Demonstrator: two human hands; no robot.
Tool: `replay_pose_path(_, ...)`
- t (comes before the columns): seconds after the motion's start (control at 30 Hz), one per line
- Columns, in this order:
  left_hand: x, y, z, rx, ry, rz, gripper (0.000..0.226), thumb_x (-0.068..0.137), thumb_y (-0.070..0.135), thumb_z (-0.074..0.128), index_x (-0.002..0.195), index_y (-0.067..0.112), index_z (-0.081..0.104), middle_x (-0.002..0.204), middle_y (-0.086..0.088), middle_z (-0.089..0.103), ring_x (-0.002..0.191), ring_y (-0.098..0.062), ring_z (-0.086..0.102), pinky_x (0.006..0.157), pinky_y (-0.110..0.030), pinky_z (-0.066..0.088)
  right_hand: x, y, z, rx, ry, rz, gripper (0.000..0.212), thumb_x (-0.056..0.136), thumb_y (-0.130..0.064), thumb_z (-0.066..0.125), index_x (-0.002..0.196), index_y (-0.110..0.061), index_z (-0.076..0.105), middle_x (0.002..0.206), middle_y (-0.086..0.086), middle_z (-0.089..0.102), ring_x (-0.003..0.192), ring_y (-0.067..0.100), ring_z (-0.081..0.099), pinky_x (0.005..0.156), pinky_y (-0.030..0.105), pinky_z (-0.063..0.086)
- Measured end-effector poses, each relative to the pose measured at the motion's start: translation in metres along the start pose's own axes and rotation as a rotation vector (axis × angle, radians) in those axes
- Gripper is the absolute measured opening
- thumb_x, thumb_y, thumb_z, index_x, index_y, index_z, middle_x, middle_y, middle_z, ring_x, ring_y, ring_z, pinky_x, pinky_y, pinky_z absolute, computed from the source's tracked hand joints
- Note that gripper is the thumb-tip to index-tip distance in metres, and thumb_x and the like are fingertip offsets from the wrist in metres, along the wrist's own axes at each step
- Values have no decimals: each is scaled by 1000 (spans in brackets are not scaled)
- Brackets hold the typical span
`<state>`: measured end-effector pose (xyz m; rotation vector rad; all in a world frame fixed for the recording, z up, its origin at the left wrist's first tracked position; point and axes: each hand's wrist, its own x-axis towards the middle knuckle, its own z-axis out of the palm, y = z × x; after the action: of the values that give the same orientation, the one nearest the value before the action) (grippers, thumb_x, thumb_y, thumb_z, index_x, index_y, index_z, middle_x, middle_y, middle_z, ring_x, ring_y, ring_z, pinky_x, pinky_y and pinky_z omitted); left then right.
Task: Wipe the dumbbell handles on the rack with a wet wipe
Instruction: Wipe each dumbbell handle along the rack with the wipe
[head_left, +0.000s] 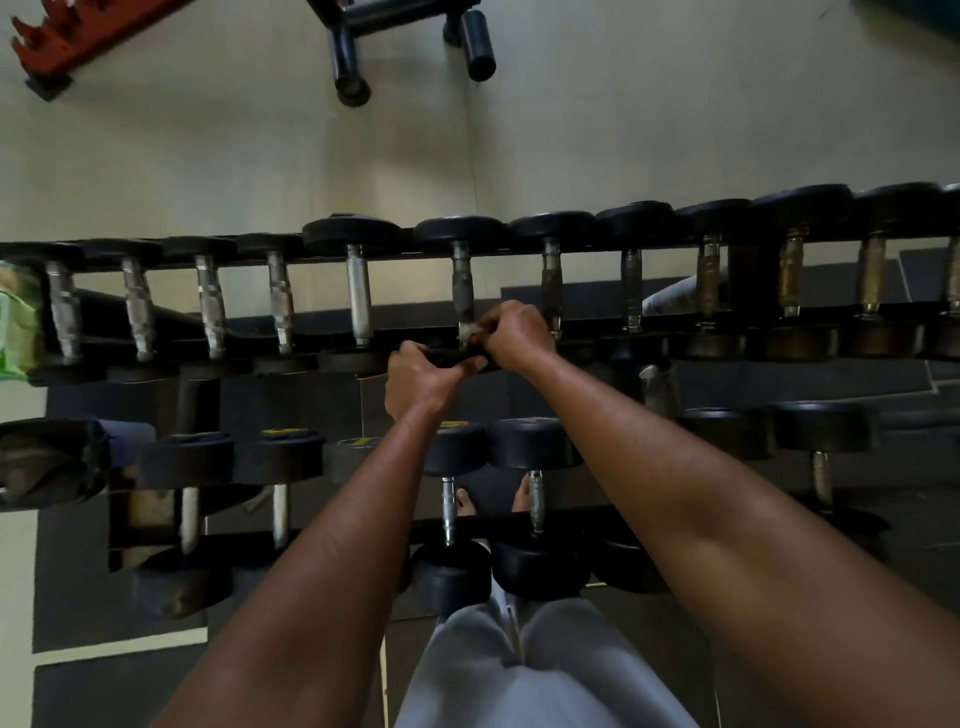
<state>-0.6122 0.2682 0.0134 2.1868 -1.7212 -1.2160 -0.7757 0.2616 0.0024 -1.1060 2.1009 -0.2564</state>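
A two-tier black dumbbell rack (156, 340) runs across the view, its upper row filled with several dumbbells showing metal handles. My right hand (514, 332) pinches a small white wet wipe (468, 331) against the near end of one dark handle (462, 291) in the middle of the upper row. My left hand (423, 382) grips the near black head (454, 357) of that same dumbbell, fingers curled over its top and thumb stretched toward the right hand.
A lower row of dumbbells (535, 447) sits under my forearms. A green packet (18, 322) rests at the rack's left end. A dark bench frame (348, 57) and a red rack (57, 47) stand on the pale floor beyond.
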Motion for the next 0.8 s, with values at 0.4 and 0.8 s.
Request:
replay_pose_path(0.4,-6,11,-9,67,-10,-15,75,64,75,88,108,24,55,110,-1,65,87,-16,65,67,-34,57,-7,-14,-3,-72,18,38,11,94,-33,79,105,-32,76,97,-6,72,89,13,69,78,36,60)
replay_pose_path(0.8,0,9,-11,84,-32,-24,75,64,74,88,111,22,60,110,0,67,89,-17,68,72,-39,62,1,-24,0,58,122,-2,8,97,-33,77,99,-26,80,92,-4,76,81,11,69,70,30,59)
